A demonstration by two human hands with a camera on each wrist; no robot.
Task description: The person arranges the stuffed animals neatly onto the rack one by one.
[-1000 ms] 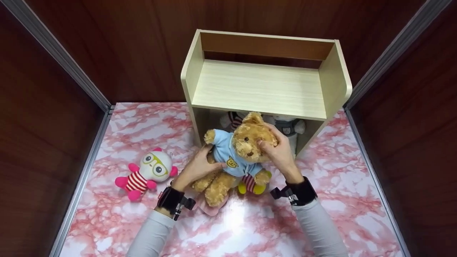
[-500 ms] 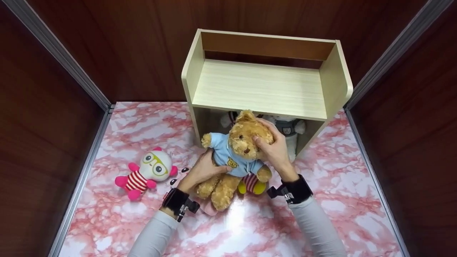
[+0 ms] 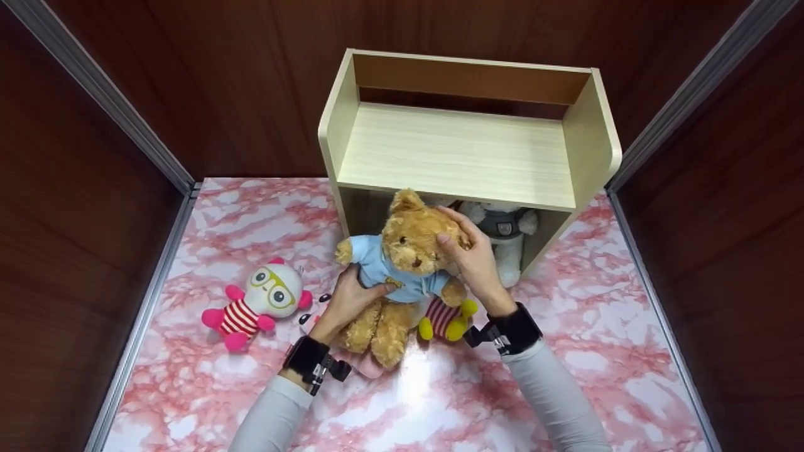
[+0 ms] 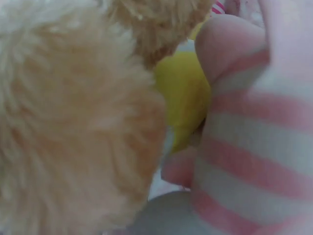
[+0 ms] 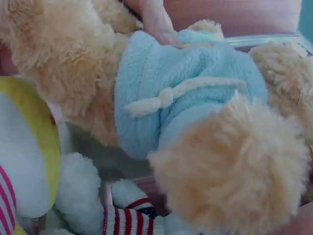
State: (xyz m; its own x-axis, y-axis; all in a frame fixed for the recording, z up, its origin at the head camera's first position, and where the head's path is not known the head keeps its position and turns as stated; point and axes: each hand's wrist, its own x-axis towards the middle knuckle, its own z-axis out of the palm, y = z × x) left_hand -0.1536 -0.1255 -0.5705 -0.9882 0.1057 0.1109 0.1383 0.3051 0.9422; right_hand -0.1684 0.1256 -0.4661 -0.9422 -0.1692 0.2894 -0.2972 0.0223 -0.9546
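A brown teddy bear in a light-blue hoodie is held upright, slightly tilted, before the shelf's lower compartment. My left hand grips its side at the waist, thumb across the hoodie's front. My right hand holds its head from the right, thumb by the cheek; the fingers behind are partly hidden. Beneath the bear lies a pink plush toy, mostly covered, its stripes close by in the left wrist view. A plush with yellow feet and a striped body lies by the bear's right-hand paw.
The pale wooden shelf unit stands at the back. Inside its lower compartment, at right, sits a white plush in a grey vest. A panda plush with pink limbs lies on the marbled surface at left. Dark panels rise around.
Both hands have carried the teddy bear leftward and turned it more upright. More of the yellow-footed plush and the grey-vested plush shows now. The panda plush has stayed put.
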